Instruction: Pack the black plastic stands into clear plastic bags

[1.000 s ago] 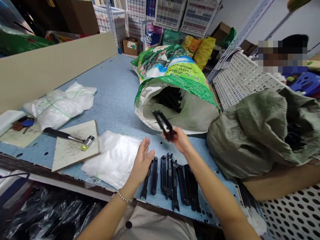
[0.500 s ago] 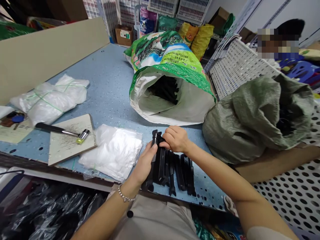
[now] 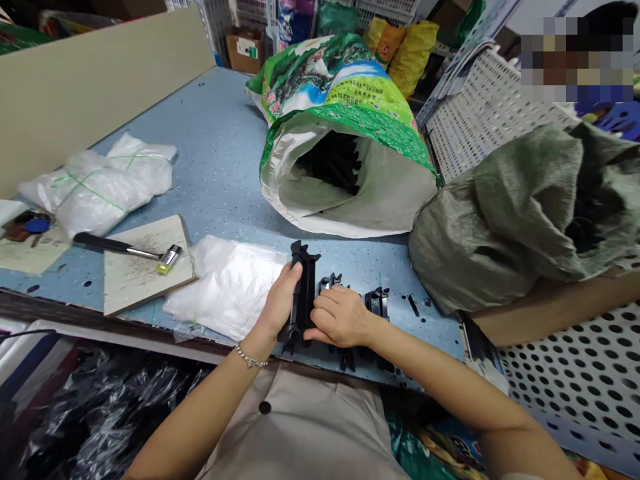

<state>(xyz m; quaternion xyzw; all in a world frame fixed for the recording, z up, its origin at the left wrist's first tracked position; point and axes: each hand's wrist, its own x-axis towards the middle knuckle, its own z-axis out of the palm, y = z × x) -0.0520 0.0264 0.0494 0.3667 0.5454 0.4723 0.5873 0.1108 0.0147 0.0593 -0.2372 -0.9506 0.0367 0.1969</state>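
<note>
Several long black plastic parts lie side by side near the front edge of the blue table. My left hand is closed around the left side of the leftmost part. My right hand lies curled over the row just to the right, fingers pressing on the parts and touching the one my left hand holds. More black parts show beyond my right hand. A green and white woven sack lies open toward me, with black parts inside.
A stack of clear plastic bags lies left of my hands. A small hammer rests on a board. Bundled bags sit at far left. A grey-green sack and perforated white panels stand at right; another person sits behind.
My right hand brought a black part down from in front of the sack to the row. Both hands closed on the parts and slid back toward the table's front edge.
</note>
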